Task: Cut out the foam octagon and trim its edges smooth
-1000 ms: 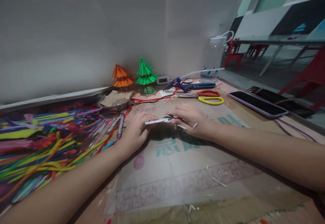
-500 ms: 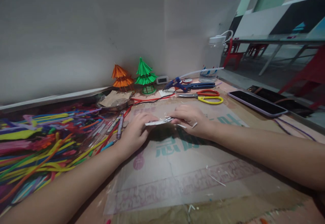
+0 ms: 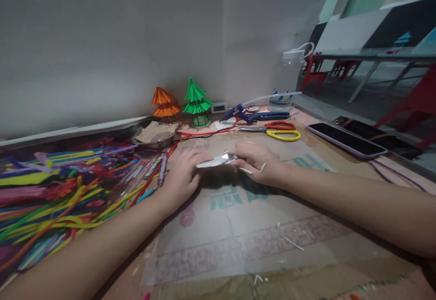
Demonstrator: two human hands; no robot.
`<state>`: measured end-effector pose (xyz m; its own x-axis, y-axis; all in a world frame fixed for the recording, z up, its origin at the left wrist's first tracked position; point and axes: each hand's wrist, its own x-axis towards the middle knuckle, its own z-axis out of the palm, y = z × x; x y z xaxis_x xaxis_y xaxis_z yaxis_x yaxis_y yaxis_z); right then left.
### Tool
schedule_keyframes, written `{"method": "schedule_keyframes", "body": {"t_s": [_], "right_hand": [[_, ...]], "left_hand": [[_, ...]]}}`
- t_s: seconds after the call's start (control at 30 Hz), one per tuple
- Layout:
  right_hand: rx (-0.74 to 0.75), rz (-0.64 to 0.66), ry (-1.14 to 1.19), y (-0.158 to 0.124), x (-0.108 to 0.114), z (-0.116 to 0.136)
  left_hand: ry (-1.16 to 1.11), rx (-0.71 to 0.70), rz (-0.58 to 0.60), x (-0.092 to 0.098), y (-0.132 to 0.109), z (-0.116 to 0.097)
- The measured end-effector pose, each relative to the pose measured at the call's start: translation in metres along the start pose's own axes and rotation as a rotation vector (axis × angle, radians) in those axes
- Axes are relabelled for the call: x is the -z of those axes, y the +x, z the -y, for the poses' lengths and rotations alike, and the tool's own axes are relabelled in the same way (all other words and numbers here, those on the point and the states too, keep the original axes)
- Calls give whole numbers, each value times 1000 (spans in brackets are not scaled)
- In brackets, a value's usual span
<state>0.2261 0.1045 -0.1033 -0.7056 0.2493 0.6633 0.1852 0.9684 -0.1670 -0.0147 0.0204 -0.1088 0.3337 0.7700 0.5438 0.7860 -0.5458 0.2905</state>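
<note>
The left hand (image 3: pixel 184 168) is pinching a white piece (image 3: pixel 208 163) that is pointing rightward from its fingertips, long axis running crosswise toward the right hand (image 3: pixel 256 161). The right hand is gripping a shiny grey thing (image 3: pixel 228 156), too blurred to identify, at the piece's right end; the left hand is nearer the piece's bulk. Thin white strips (image 3: pixel 246 171) are sticking out beneath the right hand. Both hands are hanging above a translucent sheet (image 3: pixel 218 241) covering the counter. Beyond, scissors (image 3: pixel 281 132) are lying near a glue gun (image 3: pixel 237 113).
</note>
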Motion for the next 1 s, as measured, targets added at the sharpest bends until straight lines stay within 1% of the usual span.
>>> {"method": "schedule_keyframes", "body": {"t_s": [0.17,0.3,0.5,0.73,0.93,1.0], "right_hand": [[64,25,-50,2,2,8],[81,2,-67,3,2,9],[97,9,-35,3,4,7],[61,-24,-1,3,3,8],[-31,-34,35,1,0,5],[-22,-24,35,1,0,5]], "left_hand": [[13,4,56,0,0,-3],[3,3,51,1,-1,-4],[-31,-19,41,0,-2,-5],[-26,-10,44,0,0,-6],[-7,15,30,-1,0,-3],[2,9,29,-1,0,-3]]}}
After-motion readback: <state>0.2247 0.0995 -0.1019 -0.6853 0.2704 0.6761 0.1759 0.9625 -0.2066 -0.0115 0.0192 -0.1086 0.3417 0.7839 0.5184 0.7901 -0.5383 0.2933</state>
